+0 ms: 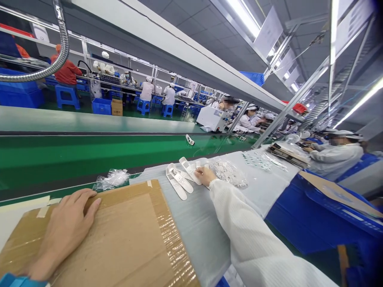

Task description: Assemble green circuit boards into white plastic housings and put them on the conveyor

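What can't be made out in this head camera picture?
Head view: grip of the right hand, hidden by the hand.
Head view: small parts in the plastic bag, too small.
Head view: whatever lies under the taped cardboard, covered by it.
Head view: blue cuff below the left hand, cut by bottom edge.

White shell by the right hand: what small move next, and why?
I'd pinch the near white shell with the right hand and ease it up. The fingertips are right at it, and the other shells lie close beside it, so lifting seems safer than sliding. The left hand rests on the cardboard.
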### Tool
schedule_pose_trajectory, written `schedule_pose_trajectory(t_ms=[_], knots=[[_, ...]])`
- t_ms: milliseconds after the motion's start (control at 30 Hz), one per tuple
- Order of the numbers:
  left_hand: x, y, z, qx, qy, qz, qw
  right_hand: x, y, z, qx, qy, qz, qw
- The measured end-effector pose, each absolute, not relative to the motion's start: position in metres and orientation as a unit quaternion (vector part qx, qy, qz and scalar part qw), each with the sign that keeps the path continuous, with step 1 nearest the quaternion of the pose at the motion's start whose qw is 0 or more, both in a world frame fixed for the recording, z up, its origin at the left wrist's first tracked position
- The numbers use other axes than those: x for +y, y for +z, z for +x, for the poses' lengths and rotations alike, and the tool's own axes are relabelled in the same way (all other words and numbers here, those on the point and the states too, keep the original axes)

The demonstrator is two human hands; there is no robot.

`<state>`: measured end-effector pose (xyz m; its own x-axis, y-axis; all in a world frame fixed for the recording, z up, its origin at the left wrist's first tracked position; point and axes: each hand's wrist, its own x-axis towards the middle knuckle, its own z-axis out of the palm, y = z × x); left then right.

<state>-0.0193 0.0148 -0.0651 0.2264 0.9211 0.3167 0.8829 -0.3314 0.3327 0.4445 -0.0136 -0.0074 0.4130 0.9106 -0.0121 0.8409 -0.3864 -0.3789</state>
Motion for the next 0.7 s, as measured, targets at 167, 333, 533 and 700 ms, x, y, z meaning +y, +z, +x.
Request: schedule_pose_trajectory(t_ms=[167,333,533,700], knots=[[0.013,-0.064,-0.02,0.579,0.233,0.78,0.041,-0.012,-0.016,0.445,-0.55,0.113,-0.818,0.121],[0.013,-0.063,-0.018,0.582,0.232,0.778,0.042,-0.02,-0.017,0.452,-0.531,0.104,-0.834,0.11],[0.014,-0.064,-0.018,0.578,0.241,0.779,0.042,-0.026,-0.01,0.441,-0.52,0.055,-0.843,0.126],[0.014,-0.063,-0.018,0.579,0.235,0.78,0.042,-0.026,-0.016,0.411,-0.571,0.105,-0.805,0.118]])
